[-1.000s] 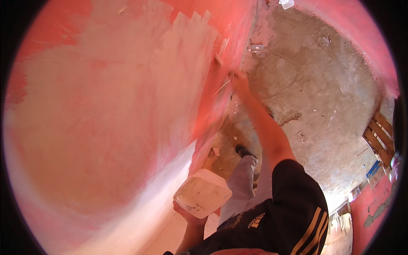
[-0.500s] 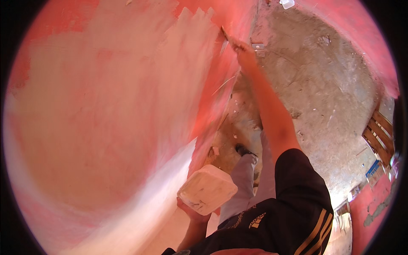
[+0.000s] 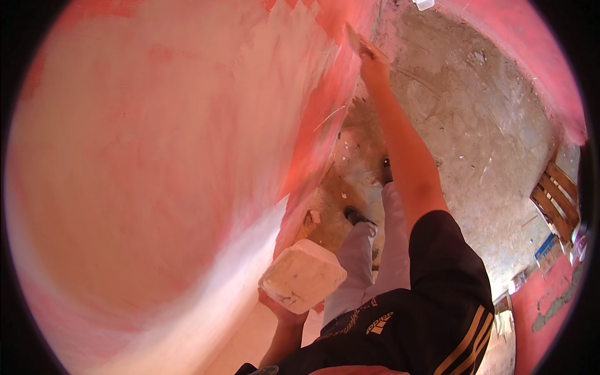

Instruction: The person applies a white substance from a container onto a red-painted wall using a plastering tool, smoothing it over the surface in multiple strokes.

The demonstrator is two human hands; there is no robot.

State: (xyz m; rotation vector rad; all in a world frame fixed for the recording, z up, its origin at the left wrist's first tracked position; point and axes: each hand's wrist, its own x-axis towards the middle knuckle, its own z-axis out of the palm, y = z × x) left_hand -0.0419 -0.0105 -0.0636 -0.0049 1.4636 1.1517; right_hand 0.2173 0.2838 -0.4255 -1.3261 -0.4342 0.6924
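My right hand (image 3: 374, 61) reaches up along the wall's lower edge, fingers closed round a paintbrush (image 3: 352, 37), which is blurred; its tip is at the red strip of the wall (image 3: 156, 156). Pale paint covers most of that wall, with a ragged edge against the red. Close to my body, my left hand (image 3: 280, 307) grips a squarish pale tub (image 3: 302, 275) from below and the side. Smears mark the tub's face; how much it contains, I cannot tell.
Below lies a stained concrete floor (image 3: 481, 137) with crumbs of debris. My dark shoes (image 3: 357, 217) stand near the wall's foot. At the right are a slatted wooden piece (image 3: 556, 197) and a blue box (image 3: 546, 247). A small white object (image 3: 423, 4) lies at the far edge.
My right hand and the paintbrush have moved up and to the right along the wall. Pale paint reaches farther into the red near the top. The tub stays nearly in place.
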